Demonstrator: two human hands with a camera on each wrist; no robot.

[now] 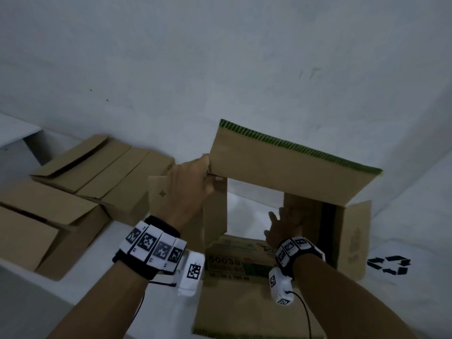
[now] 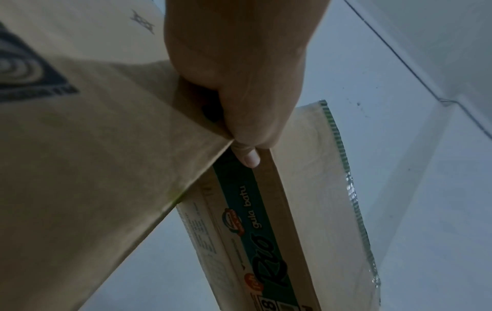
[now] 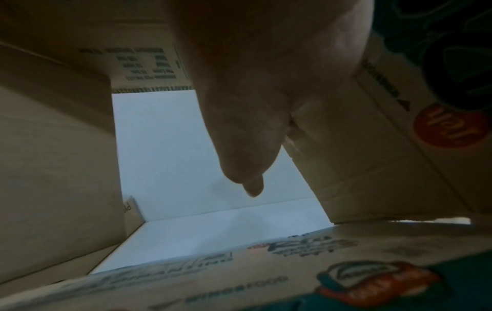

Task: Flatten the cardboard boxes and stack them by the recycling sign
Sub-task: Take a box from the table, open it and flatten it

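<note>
A brown cardboard box [image 1: 281, 165] with green printing stands open at both ends, so the white floor shows through it. My left hand [image 1: 189, 189] grips the box's upper left corner, thumb and fingers pinching the cardboard edge [image 2: 213, 117]. My right hand [image 1: 283, 223] reaches inside and lies with straight fingers against the box's right inner wall [image 3: 346, 147]. The far flap with the green striped edge [image 1: 305, 148] leans toward the wall. A black recycling sign [image 1: 389, 264] is marked on the floor just right of the box.
Three other brown cardboard boxes [image 1: 102, 165] lie on the white floor at the left, one with its flaps open [image 1: 44, 228]. A white wall [image 1: 220, 57] rises directly behind everything.
</note>
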